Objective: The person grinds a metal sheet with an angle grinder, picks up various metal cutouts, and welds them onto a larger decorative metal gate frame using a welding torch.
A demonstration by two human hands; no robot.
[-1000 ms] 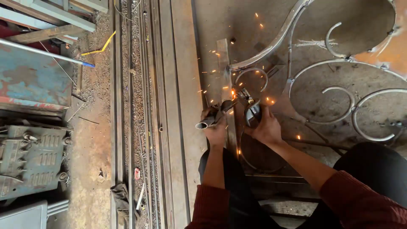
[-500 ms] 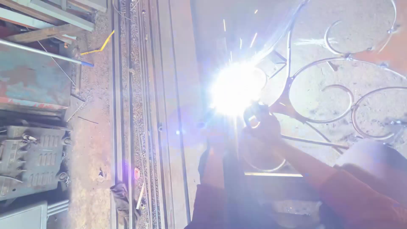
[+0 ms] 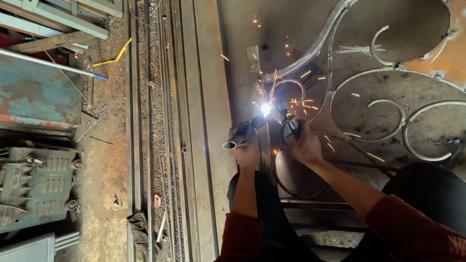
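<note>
Weld arc (image 3: pixel 265 108), centre of the frame: small white-blue point with orange sparks flying up and to the right. Half a second ago the glare whited out the whole middle of the view; a second ago only scattered sparks showed. Judged: arc burning steadily now, seam work under way.

Electrode holder (image 3: pixel 290 130), dark, just right of the arc. Right hand (image 3: pixel 307 145) has its grip clamped around it, forearm running to the lower right in a dark red sleeve (image 3: pixel 412 228).

Metal tube (image 3: pixel 242 137), short, open end facing lower left, upper end pointing at the arc. Left hand (image 3: pixel 246 151) has its grip closed around it, just below centre.

Scrollwork piece (image 3: pixel 388 104), curled steel bars forming spirals, filling the upper right; the arc sits at its left edge, where a small scroll meets a flat upright bar (image 3: pixel 253 68).

Steel work surface (image 3: pixel 242 29), rust-brown, under the scrolls.

Long steel sections (image 3: pixel 194 121), laid side by side, running top to bottom left of centre.

Floor (image 3: pixel 104 160), dusty, with metal scraps.

Blue-painted panel (image 3: pixel 39 94), worn and rusted, upper left.

Grey ribbed machine housing (image 3: pixel 39 187), lower left.

Yellow rod (image 3: pixel 114 57), bent, upper left.

Small red-and-white scrap (image 3: pixel 157 200), rectangular, lower left of centre, possibly a label or wrapper; too small to tell. No other packages or signs visible.
</note>
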